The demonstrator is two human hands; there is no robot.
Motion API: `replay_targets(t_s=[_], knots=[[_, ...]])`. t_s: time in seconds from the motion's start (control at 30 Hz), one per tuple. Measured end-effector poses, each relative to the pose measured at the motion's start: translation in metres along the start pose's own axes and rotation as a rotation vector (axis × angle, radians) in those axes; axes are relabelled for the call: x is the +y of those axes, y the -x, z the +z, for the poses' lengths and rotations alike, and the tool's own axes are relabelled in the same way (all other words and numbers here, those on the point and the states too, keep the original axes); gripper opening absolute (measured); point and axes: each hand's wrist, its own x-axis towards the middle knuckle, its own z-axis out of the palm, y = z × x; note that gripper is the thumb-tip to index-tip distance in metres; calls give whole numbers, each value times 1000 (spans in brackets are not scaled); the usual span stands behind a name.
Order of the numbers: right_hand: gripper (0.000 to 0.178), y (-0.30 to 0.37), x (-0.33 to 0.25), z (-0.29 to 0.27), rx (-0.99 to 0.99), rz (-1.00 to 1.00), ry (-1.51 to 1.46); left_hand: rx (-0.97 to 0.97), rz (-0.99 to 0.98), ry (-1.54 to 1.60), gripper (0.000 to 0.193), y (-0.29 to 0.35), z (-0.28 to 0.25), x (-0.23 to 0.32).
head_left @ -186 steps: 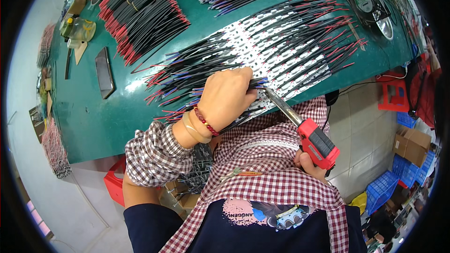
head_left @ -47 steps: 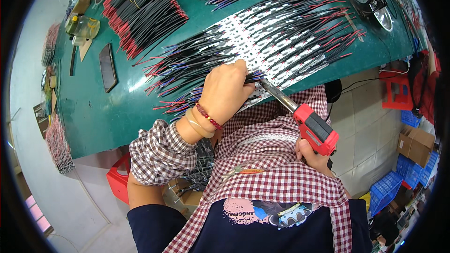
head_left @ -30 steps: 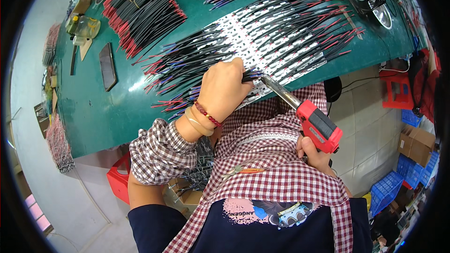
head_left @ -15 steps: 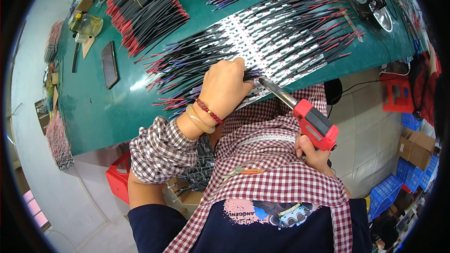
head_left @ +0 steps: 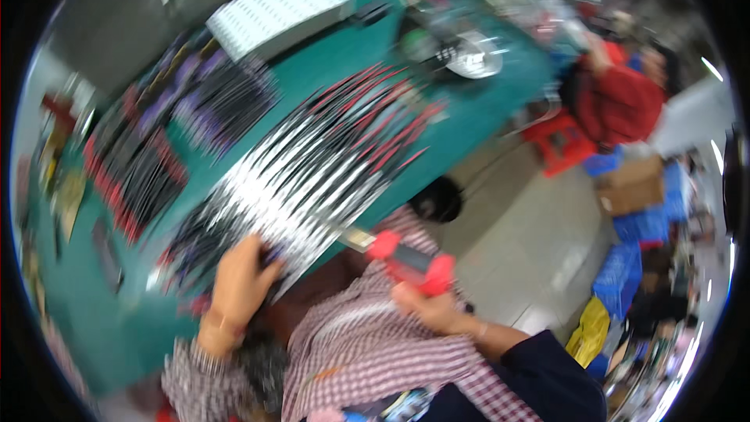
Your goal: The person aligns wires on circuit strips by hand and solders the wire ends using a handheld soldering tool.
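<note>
The picture is blurred by motion. A white perforated board [head_left: 262, 191] lies on the green table, with rows of black wires [head_left: 312, 141] laid across it, many red-tipped. My left hand [head_left: 238, 281] is at the board's near edge, over the wire ends. Its finger and thumb are closed around a dark, purplish wire [head_left: 272, 253], partly hidden. In my right hand [head_left: 433, 311] is a red and black soldering gun [head_left: 412, 262], gripped by its handle. The metal barrel points left toward the board's near right edge; smearing hides whether the tip touches anything.
Wire bundles with red ends [head_left: 144, 176] and purple ends [head_left: 226, 105] lie behind on the left, near a phone [head_left: 108, 254]. A white box-like stack [head_left: 285, 12] stands at the back. A fan [head_left: 422, 43] and shiny dish [head_left: 473, 56] are farther right. A red stool [head_left: 558, 144] stands beyond the table.
The view has swung to the right, showing more of the room there. The soldering gun's tip has drawn away from my left hand, which stays beside the board's near edge.
</note>
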Motion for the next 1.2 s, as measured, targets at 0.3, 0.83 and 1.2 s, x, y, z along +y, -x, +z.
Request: replay_targets(t_s=[0.3, 0.83, 1.2], knots=[[17, -4, -42, 10, -2, -97, -276, 476, -34, 248, 11, 28, -60, 34], [17, -23, -36, 3, -102, -140, -215, 312, -28, -254, 22, 21, 25, 25], [25, -60, -42, 50, -136, -145, -608, 390, 152, -356, 27, 27, 43, 24]])
